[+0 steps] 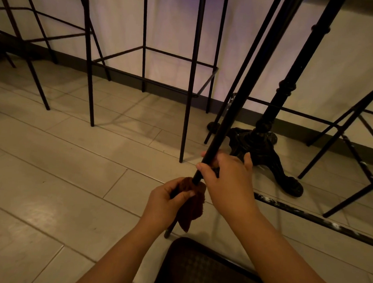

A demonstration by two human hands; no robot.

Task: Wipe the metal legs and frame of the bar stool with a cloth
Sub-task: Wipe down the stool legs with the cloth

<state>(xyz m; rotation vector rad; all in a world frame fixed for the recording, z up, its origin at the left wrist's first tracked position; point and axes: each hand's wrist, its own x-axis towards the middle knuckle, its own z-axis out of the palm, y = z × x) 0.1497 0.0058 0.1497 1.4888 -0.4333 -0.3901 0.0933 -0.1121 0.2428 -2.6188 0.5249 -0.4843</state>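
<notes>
Hands: left hand (164,202) fingers grip one cloth (192,206) round stool leg (237,105); right hand (226,180) fingers grip leg above.

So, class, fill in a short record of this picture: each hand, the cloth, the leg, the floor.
left hand: grips the dark red-brown cloth around the leg
right hand: holds the thin black metal stool leg just above the cloth
leg: tilted, foot on the floor
floor: pale tiles
</notes>
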